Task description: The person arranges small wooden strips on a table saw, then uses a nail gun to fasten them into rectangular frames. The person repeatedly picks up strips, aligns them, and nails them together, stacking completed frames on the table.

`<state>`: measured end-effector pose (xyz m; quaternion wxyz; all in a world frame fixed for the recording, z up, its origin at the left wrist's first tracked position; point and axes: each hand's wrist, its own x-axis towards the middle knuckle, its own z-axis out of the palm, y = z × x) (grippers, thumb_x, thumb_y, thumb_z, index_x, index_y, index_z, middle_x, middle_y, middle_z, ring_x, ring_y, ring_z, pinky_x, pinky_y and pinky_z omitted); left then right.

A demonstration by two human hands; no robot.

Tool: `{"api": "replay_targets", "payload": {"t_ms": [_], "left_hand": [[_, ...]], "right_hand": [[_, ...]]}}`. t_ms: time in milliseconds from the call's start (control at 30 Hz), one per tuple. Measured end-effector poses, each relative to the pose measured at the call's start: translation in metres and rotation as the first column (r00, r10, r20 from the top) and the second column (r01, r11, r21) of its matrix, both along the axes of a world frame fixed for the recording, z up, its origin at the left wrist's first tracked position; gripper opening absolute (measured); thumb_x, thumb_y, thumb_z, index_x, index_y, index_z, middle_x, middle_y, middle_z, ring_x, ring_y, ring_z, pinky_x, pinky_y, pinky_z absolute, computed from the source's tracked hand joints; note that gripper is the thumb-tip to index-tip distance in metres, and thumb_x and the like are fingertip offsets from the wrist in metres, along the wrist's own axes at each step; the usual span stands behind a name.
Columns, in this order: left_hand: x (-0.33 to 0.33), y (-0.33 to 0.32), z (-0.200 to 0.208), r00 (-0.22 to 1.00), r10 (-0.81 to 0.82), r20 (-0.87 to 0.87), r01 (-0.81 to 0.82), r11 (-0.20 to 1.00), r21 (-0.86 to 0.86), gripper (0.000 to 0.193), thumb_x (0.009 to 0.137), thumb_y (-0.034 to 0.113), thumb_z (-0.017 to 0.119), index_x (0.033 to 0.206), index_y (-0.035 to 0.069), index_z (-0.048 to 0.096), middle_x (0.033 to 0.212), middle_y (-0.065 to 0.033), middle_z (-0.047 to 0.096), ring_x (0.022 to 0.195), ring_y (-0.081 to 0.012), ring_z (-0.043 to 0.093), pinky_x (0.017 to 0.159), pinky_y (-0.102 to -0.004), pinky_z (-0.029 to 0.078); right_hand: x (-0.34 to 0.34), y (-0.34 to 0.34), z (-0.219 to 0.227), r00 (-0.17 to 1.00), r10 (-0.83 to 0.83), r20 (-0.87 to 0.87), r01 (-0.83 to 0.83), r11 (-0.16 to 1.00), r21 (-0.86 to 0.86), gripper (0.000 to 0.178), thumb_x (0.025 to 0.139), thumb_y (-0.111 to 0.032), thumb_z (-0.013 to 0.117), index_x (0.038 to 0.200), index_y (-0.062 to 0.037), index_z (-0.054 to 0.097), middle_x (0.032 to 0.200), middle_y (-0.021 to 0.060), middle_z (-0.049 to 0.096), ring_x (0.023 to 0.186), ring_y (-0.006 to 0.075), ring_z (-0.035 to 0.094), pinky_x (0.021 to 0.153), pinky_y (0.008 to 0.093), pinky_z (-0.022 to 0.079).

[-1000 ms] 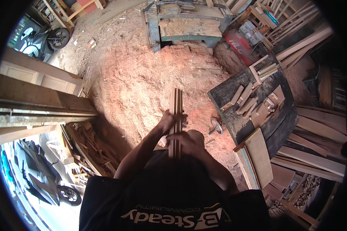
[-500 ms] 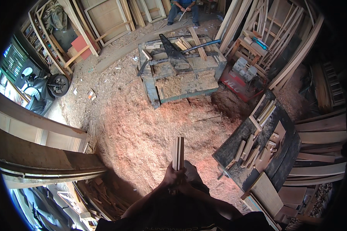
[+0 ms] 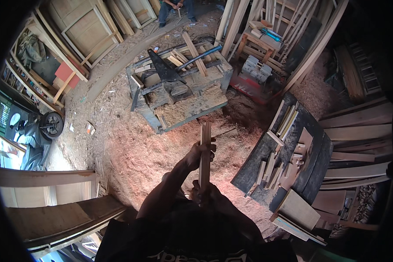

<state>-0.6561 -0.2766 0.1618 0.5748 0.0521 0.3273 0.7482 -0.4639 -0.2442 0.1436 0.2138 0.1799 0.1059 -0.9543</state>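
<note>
A small bundle of narrow wooden strips (image 3: 205,171) stands out from my body, pointing forward over the sawdust. My left hand (image 3: 199,153) is wrapped round it in the upper half, fingertips showing on the right side. Closer to my chest, my right hand (image 3: 205,194) is closed round the lower end; its fingers are dark and partly hidden. The strips lie side by side, with dark lines between them. How many there are I cannot tell.
Ahead stands a dusty machine table (image 3: 192,102) bearing a black blade-shaped guard and loose sticks. To its right sits a red machine (image 3: 251,85). A black-topped bench (image 3: 312,135) at right carries wood offcuts. Planks (image 3: 56,214) lie at left, near a motorcycle (image 3: 39,131). A person (image 3: 175,8) sits far off.
My left hand has moved forward along the strips, away from my right hand, which stays at the lower end. The bundle reaches farther out. The whole scene has shifted left in view.
</note>
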Motion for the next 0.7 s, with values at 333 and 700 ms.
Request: {"api": "replay_targets", "payload": {"t_ms": [333,700], "left_hand": [[-0.086,0.085,0.04,0.911,0.218,-0.351,-0.302,0.931,-0.205,0.017,0.087,0.012,0.069,0.096,0.004,0.058,0.078,-0.0065,0.061,0.059,-0.0186,0.062,0.054,-0.0332,0.054],[-0.089,0.079,0.134,0.815,0.269,-0.513,-0.184,0.96,0.211,0.035,0.087,-0.008,0.066,0.118,-0.001,0.052,0.091,-0.0082,0.065,0.075,-0.0147,0.066,0.066,-0.0292,0.059]], "right_hand": [[-0.069,0.042,0.037,0.844,-0.508,-0.174,0.536,0.776,0.331,0.046,0.104,-0.039,0.045,0.132,-0.0019,0.047,0.115,0.0187,0.061,0.102,0.0305,0.064,0.093,0.0446,0.052],[-0.154,0.03,0.064,0.39,-0.918,0.069,0.877,0.393,0.276,0.059,0.101,-0.06,0.04,0.11,-0.0042,0.057,0.097,0.014,0.065,0.076,0.0261,0.061,0.068,0.0385,0.051]]}}
